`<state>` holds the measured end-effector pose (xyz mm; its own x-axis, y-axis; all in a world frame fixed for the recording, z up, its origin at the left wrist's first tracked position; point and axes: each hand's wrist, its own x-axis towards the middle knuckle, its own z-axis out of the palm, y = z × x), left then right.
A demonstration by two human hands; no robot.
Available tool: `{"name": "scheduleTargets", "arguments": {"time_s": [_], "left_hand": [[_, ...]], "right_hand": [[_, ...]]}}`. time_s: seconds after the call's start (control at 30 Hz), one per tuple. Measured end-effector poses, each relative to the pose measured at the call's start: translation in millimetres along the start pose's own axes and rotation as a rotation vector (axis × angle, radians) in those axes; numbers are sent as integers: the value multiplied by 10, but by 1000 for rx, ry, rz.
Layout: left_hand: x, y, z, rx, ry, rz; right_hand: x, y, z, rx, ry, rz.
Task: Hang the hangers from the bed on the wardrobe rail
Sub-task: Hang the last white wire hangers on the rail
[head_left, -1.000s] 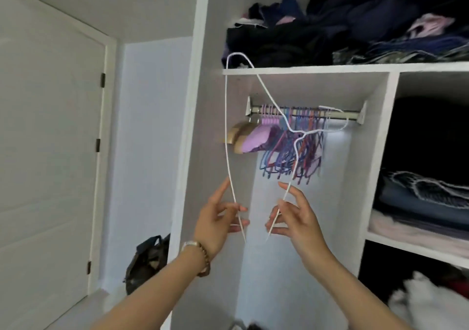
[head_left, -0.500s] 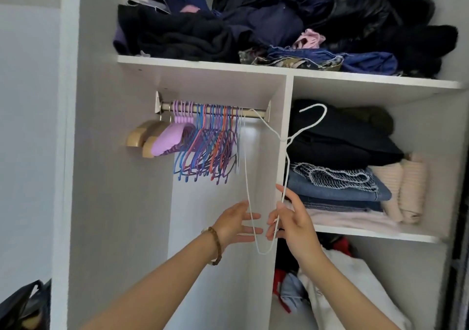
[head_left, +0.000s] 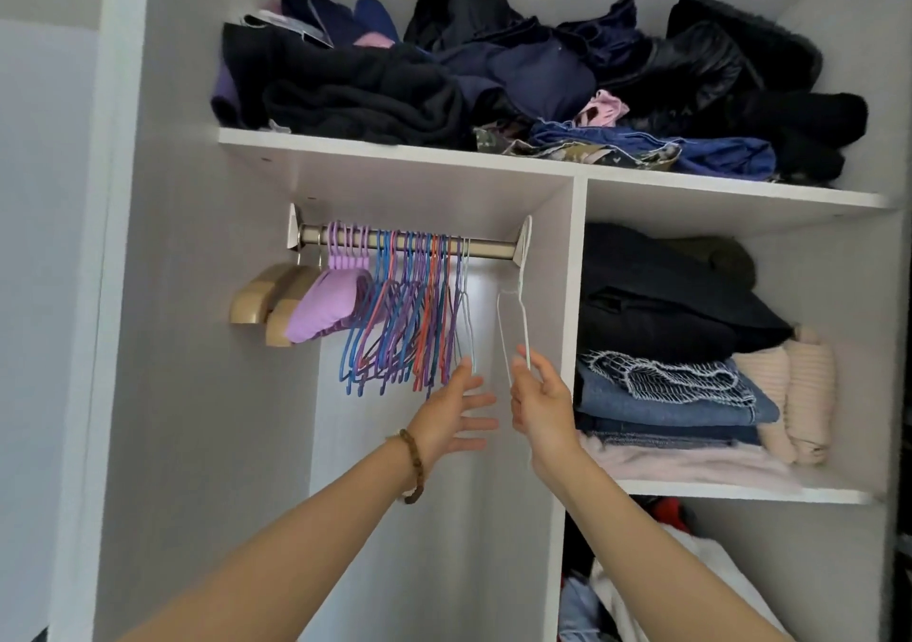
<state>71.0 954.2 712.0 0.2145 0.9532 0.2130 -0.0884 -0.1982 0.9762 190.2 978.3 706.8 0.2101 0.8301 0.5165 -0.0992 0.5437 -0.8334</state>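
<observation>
thin white wire hanger pinched in right hand; left hand spread.

Soft, even daylight; a bright patch glows on the wardrobe's back panel under the rail. Edges bow outward; fingers slightly blurred.

— Where's the rail?
— Under the top shelf, in the left compartment. Hangers crowd its left part.
— And the loose hanger?
— At the rail's right end, above the right hand; folded clothes lie right of the divider.
</observation>
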Motion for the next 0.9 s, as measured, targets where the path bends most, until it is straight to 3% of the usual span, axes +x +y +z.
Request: {"name": "scheduleTargets", "arguments": {"time_s": [0.13, 0.23, 0.37, 0.53, 0.77, 0.9], "left_hand": [[111, 188, -227, 212, 154, 356], [298, 273, -439, 329, 233, 497], [545, 374, -692, 732, 368, 616], [803, 450, -928, 1110, 510, 607], [939, 337, -1043, 1310, 472, 529], [952, 324, -1030, 1300, 477, 483]], "right_hand": [[519, 107, 116, -69, 38, -11], [945, 228, 238, -98, 44, -20], [1374, 334, 380, -134, 55, 2], [1700, 310, 512, -190, 69, -33], [1728, 395, 609, -401, -82, -1], [1623, 407, 618, -423, -135, 28]]}}
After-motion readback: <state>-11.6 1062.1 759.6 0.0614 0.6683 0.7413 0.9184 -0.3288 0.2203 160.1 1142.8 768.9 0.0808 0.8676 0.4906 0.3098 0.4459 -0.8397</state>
